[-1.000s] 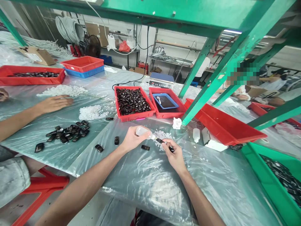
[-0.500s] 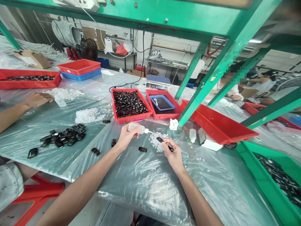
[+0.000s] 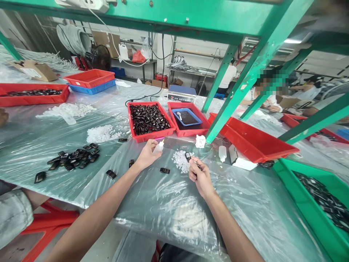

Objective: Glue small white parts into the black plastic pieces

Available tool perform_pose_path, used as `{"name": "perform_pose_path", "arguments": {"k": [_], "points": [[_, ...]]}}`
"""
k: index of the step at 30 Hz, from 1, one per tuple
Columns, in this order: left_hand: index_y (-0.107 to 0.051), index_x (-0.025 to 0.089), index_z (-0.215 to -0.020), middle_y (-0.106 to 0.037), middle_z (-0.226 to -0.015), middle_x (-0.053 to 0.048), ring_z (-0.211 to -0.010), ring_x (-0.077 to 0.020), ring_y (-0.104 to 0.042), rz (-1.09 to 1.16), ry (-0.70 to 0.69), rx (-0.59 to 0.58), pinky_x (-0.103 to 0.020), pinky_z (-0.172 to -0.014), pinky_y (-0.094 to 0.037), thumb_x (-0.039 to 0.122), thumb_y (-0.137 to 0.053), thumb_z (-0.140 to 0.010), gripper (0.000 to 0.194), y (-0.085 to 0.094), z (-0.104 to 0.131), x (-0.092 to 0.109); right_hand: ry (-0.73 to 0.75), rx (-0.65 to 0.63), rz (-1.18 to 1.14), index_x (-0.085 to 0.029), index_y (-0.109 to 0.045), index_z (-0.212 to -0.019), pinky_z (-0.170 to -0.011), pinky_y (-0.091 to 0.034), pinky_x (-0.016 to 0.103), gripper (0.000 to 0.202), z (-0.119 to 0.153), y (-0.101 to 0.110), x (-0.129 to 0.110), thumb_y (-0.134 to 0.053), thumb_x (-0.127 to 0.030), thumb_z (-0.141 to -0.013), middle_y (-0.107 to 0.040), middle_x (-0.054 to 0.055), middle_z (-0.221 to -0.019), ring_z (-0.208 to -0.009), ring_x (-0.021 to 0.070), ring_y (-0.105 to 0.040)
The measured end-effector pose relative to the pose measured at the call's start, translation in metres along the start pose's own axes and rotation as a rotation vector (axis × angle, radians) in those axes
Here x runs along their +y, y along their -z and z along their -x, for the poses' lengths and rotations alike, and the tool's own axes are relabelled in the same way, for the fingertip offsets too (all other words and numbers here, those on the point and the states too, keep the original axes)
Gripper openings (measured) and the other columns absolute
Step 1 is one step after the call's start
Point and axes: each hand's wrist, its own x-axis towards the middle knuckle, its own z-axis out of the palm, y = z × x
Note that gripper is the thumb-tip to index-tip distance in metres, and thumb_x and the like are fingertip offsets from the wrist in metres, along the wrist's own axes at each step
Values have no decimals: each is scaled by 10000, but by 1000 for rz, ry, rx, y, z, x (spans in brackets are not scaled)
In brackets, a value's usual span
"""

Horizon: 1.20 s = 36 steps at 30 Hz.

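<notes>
A small translucent bottle (image 3: 159,147) with a yellowish tip pointing up is gripped in my left hand (image 3: 148,155). My right hand (image 3: 199,173) pinches a small black part (image 3: 188,157) between thumb and fingers; something dark also shows within that hand. Just left of it lies a pile of small white pieces (image 3: 180,161) on the plastic-covered table (image 3: 163,203). Single black parts lie near my left forearm, one of them (image 3: 165,170) between my hands. Behind my left hand stands a red tray full of black parts (image 3: 149,118).
A red tray (image 3: 206,128) holds a blue tray (image 3: 187,118). Green posts (image 3: 227,91) rise behind my right hand. At right are a tilted red tray (image 3: 253,142) and a green bin (image 3: 289,182). Black parts (image 3: 72,158) lie heaped at left, near another person's hand (image 3: 3,117).
My left hand has drawn the bottle back from the white pile and turned its tip upward. The black part in my right hand is tilted more upright. The other person's hand has moved left.
</notes>
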Motion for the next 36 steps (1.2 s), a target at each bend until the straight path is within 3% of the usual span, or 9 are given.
{"name": "perform_pose_path", "arguments": {"k": [10,13,15,17,20,21,23,28,36], "points": [[-459,206,-1223,-675,-1169,-96,-1045,-218,-651,-128,-112,3,-358,-918,-469,210,-734,-706,585,11,-1,8,-2,26,29,-207,-585,-909,-425,-166,229,470,-1,0,-1,-836,-524,-671,-270,-121,-532,-432,53,-213],[-494,207,-1293,-586,-1331,-132,-1241,-259,-559,-165,-236,186,-374,-1003,-444,322,-782,-733,640,17,1,25,-4,33,23,-204,-594,-903,-429,-168,229,481,0,-2,-2,-848,-529,-656,-273,-119,-534,-431,50,-220],[-568,198,-1226,-601,-1302,-129,-1211,-255,-570,-185,-311,295,-363,-1000,-446,365,-766,-770,524,25,5,41,7,39,11,-201,-603,-901,-432,-163,232,493,1,-2,-4,-858,-534,-643,-276,-117,-535,-430,48,-222],[-649,183,-1058,-684,-1092,-97,-1000,-214,-644,-169,-306,131,-329,-903,-483,403,-724,-821,332,33,11,57,10,52,8,-196,-617,-905,-434,-161,239,498,2,-1,-6,-870,-529,-634,-278,-113,-534,-430,51,-231],[-701,175,-896,-707,-840,-51,-763,-165,-649,-154,-123,-547,-267,-706,-494,465,-734,-812,305,36,22,70,-12,70,23,-200,-622,-892,-429,-171,251,458,0,1,-7,-877,-496,-651,-272,-107,-535,-430,62,-242],[-710,176,-887,-699,-789,-36,-720,-156,-640,-177,-63,-714,-251,-659,-482,472,-768,-778,321,34,25,70,-12,70,22,-202,-622,-886,-426,-174,253,448,0,1,-7,-877,-488,-655,-265,-108,-533,-429,64,-239],[-715,181,-866,-670,-707,-2,-652,-139,-613,-280,-8,-897,-235,-598,-450,457,-838,-699,345,24,30,65,-5,65,15,-205,-620,-884,-422,-178,250,443,-1,1,-7,-879,-482,-655,-260,-109,-531,-428,64,-236],[-719,188,-826,-662,-717,15,-666,-136,-605,-506,-131,-1007,-235,-609,-418,306,-840,-698,211,1,38,52,15,70,14,-202,-607,-892,-416,-188,231,478,0,-1,-5,-881,-502,-640,-267,-116,-522,-423,56,-242],[-742,195,-737,-676,-696,2,-666,-143,-620,-536,-177,-976,-234,-597,-390,198,-773,-742,32,-1,39,49,36,62,45,-197,-606,-908,-418,-182,217,475,-1,0,-2,-855,-522,-669,-276,-120,-509,-418,48,-238]]}}
